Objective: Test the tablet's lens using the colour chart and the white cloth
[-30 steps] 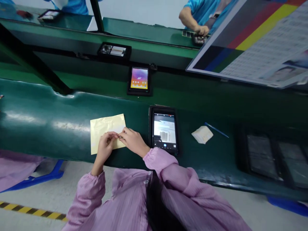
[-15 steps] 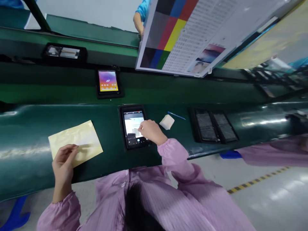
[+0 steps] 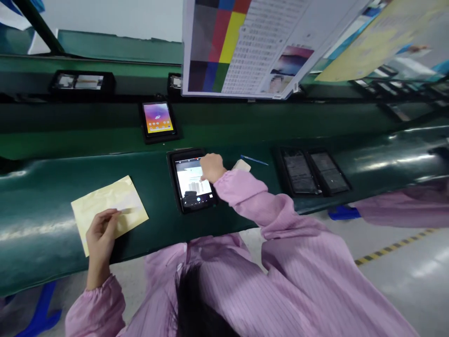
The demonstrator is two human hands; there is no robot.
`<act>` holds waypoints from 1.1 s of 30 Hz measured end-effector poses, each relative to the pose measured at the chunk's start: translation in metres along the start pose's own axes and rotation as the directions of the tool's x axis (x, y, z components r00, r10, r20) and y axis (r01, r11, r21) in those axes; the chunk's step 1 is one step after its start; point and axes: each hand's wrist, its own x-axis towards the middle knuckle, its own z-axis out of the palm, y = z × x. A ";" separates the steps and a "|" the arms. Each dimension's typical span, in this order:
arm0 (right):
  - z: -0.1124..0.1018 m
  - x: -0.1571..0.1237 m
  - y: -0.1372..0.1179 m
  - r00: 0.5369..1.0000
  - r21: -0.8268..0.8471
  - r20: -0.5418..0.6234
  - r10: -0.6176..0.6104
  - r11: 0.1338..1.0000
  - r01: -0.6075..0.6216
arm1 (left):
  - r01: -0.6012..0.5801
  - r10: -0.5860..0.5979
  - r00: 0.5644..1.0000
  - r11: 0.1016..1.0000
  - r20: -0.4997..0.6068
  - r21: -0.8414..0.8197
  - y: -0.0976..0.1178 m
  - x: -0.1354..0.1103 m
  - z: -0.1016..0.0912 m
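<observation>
1. Reaching over the green bench (image 3: 245,206), the right hand (image 3: 211,167) rests on the far right part of a lit tablet (image 3: 191,183) that lies flat in a dark tray, in the middle of the view. Its fingers are curled loosely and the fingertips meet the screen; whether they pinch something small against the glass is too fine to tell.

2. The left hand (image 3: 100,229) sits at the near left, with fingers bent and the thumb pressed on the near edge of a pale yellow sheet (image 3: 108,203) lying flat on the bench. It pins the sheet rather than lifting it.

3. Just right of the tablet, partly hidden by the right sleeve, lies a small white folded pad (image 3: 242,164), and a thin blue stick (image 3: 254,160) lies just beyond it.

4. Farther away, on a lower green strip, a 2nd tablet (image 3: 157,119) shows a bright orange and purple screen. To the right, 2 dark panels (image 3: 315,171) lie side by side in a black tray.

5. A colour test chart (image 3: 242,42) hangs above the far side of the bench.

6. To work the screen well, my judgement is that the right hand should press lightly with 1 fingertip, keep the sleeve cuff off the glass, and leave the tablet seated squarely in its tray. The left hand should keep the yellow sheet flat so it does not slide off the near edge.
</observation>
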 end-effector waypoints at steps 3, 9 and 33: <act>-0.021 -0.003 0.073 0.982 0.029 -0.103 0.156 0.988 -0.154 | 0.014 -0.013 1.000 1.000 -0.019 0.006 0.001 -0.002 -0.002; -0.015 -0.033 0.206 0.916 0.167 -0.223 0.332 0.939 -0.300 | -0.024 0.025 0.999 0.999 -0.031 0.024 0.027 0.002 0.027; 0.049 -0.032 0.052 0.931 0.908 -0.364 -0.039 0.210 0.364 | -0.434 0.408 0.837 0.901 0.364 -0.012 0.081 0.095 0.222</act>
